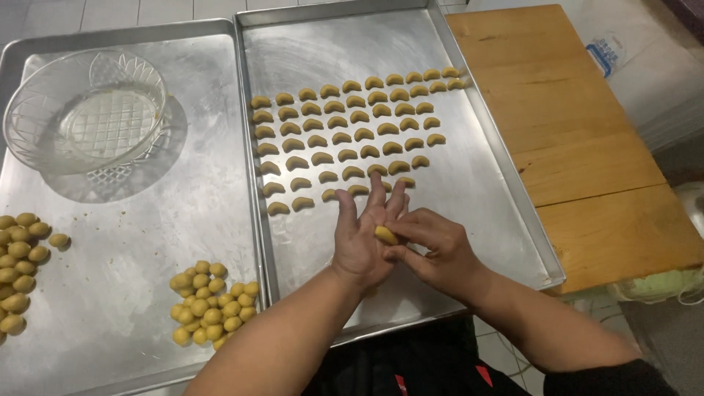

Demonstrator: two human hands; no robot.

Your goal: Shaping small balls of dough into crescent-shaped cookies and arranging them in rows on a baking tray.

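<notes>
Two bare hands meet over the near half of the right baking tray (506, 191), one of two metal trays set side by side on the tabletop. The left hand (361, 238) is held flat and open, palm turned up, fingers spread and pointing toward the far edge; its grip closes on nothing, and a small yellow dough piece (386, 235) lies on the palm. The right hand (433, 253) comes in from the right, its fingertips pinched lightly on that dough piece, so the grip is nearly closed around it and pressing it against the left palm. Just beyond the fingertips, rows of crescent-shaped dough pieces (352, 121) cover the far and middle part of the right baking tray, running from its left edge toward its far right corner; the nearest row ends under the left fingers. On the left baking tray (132, 242), a heap of round dough balls (211, 302) sits near its near right corner, a second heap of dough balls (18, 268) lies at its left edge, and an empty cut-glass bowl (84, 110) stands at its far left corner. A bare wooden tabletop (579, 139) shows beyond the right edge of the right baking tray.
</notes>
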